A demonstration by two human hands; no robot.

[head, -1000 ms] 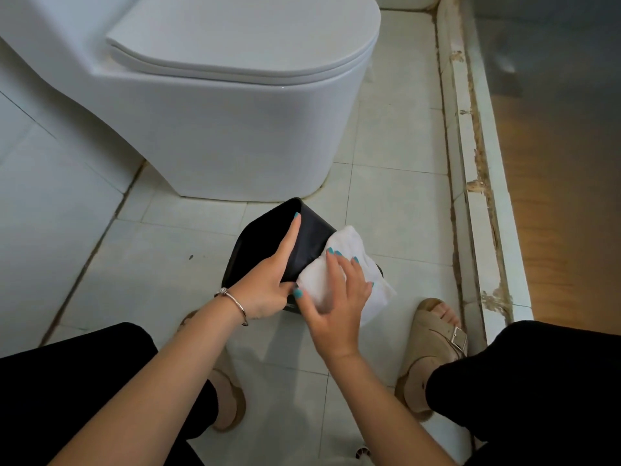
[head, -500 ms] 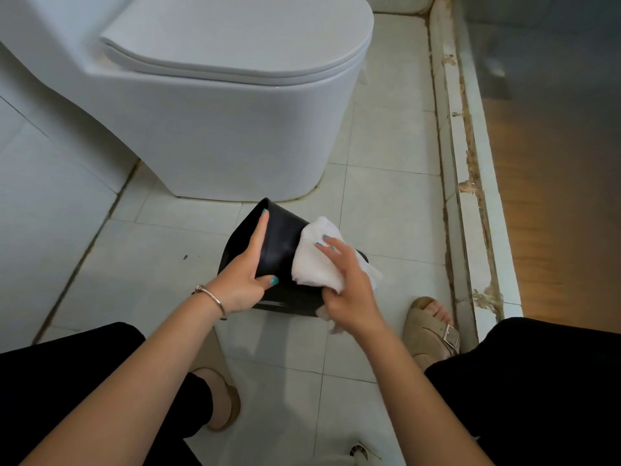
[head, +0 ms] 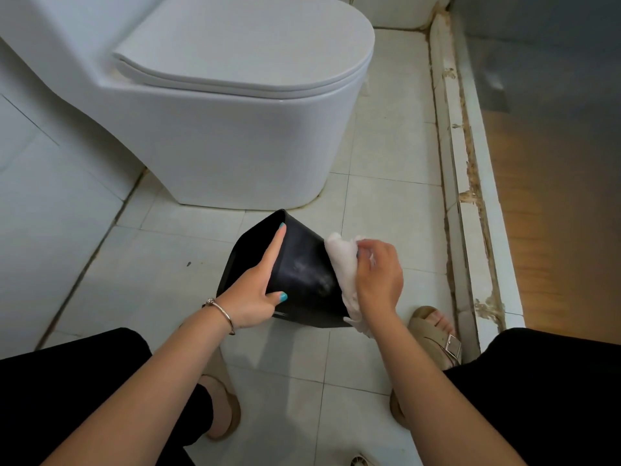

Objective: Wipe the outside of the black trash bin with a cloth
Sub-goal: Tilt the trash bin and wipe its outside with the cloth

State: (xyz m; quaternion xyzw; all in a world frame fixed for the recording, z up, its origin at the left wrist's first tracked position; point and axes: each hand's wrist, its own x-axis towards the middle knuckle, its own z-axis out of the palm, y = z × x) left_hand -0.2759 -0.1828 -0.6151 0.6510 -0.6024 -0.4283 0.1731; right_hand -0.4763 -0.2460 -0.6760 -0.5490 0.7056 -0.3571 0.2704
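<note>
The black trash bin (head: 302, 274) is tilted over on the tiled floor, its mouth turned to the left and away from me. My left hand (head: 257, 290) grips its rim, the index finger stretched along the edge and the thumb on the outer wall. My right hand (head: 378, 277) presses a bunched white cloth (head: 342, 264) against the bin's right side wall. Dull smears show on the wall facing me. The lower end of the cloth hangs below my wrist.
A white toilet (head: 235, 129) with its lid down stands just behind the bin. A raised, chipped white threshold (head: 470, 203) runs along the right, with a wooden floor beyond. My sandalled feet (head: 437, 334) and black-trousered knees flank the bin. A tiled wall rises at left.
The bin has been turned so another side wall faces me. My right hand with the cloth has moved from the top face round to the bin's right side.
</note>
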